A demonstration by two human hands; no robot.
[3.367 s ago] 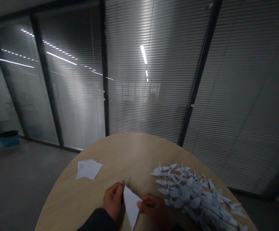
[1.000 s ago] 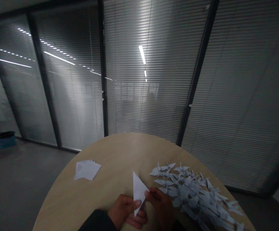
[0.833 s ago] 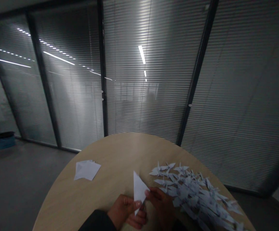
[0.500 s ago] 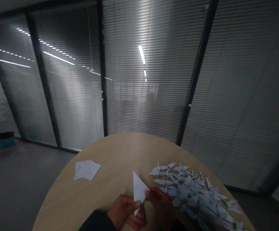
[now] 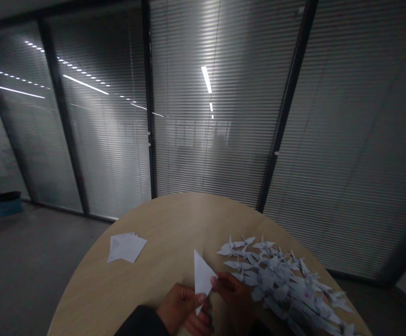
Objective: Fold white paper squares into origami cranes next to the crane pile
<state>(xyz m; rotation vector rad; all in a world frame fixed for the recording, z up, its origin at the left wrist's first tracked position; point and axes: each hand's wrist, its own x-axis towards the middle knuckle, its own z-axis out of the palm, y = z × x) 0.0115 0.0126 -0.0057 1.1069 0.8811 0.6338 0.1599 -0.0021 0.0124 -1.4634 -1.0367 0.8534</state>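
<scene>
A white sheet of paper folded into a triangle (image 5: 203, 275) is held up over the near part of the table, its sharp tip pointing away from me. My left hand (image 5: 185, 305) pinches its lower end, thumb on top and fingers curled beneath. At the triangle's right corner, my right hand (image 5: 234, 298) grips the edge between thumb and forefinger. Just right of that hand spreads a pile of white folded paper cranes (image 5: 280, 275). The undersides of both hands and part of the paper's lower edge are hidden.
The round wooden table (image 5: 188, 214) carries a small stack of white paper squares (image 5: 127, 247) at the left. Beyond it stands a glass partition with blinds (image 5: 210, 158). A blue bucket (image 5: 4, 204) is on the floor, far left.
</scene>
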